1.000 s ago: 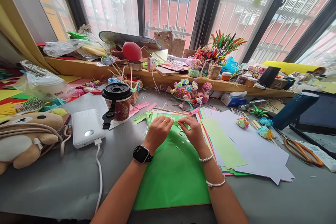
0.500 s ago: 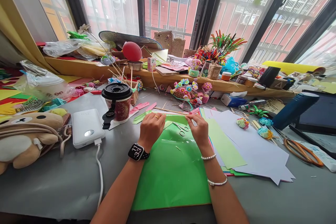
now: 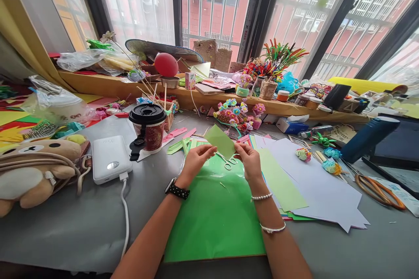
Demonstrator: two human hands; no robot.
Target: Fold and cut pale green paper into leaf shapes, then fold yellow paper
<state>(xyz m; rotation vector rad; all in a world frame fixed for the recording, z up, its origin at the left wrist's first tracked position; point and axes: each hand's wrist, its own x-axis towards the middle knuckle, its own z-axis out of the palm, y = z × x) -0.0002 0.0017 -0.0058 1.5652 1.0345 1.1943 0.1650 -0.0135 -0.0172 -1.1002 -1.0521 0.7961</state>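
A light green piece of paper (image 3: 220, 139) is held up tilted between my two hands, above the far end of a green mat (image 3: 216, 222). My right hand (image 3: 248, 161) pinches its right corner between thumb and fingers. At the lower left edge, the fingertips of my left hand (image 3: 197, 162) are closed on the paper. Just below it, small scissors (image 3: 228, 164) lie on the mat, their blades pointing away to the left. Thin paper scraps (image 3: 223, 185) rest near the mat's middle.
Left of the mat stand a lidded cup (image 3: 149, 128), a white power bank (image 3: 111, 159) and a plush bear (image 3: 36, 170). White sheets (image 3: 314, 178) and a green strip (image 3: 281, 181) lie to the right, with large orange-handled scissors (image 3: 379, 192) beyond. Paper flowers (image 3: 233, 113) stand behind.
The green paper, seen edge-on low between both hands before, now stands raised with its broad face visible. My left hand has turned and shifted slightly downward; the right has barely moved.
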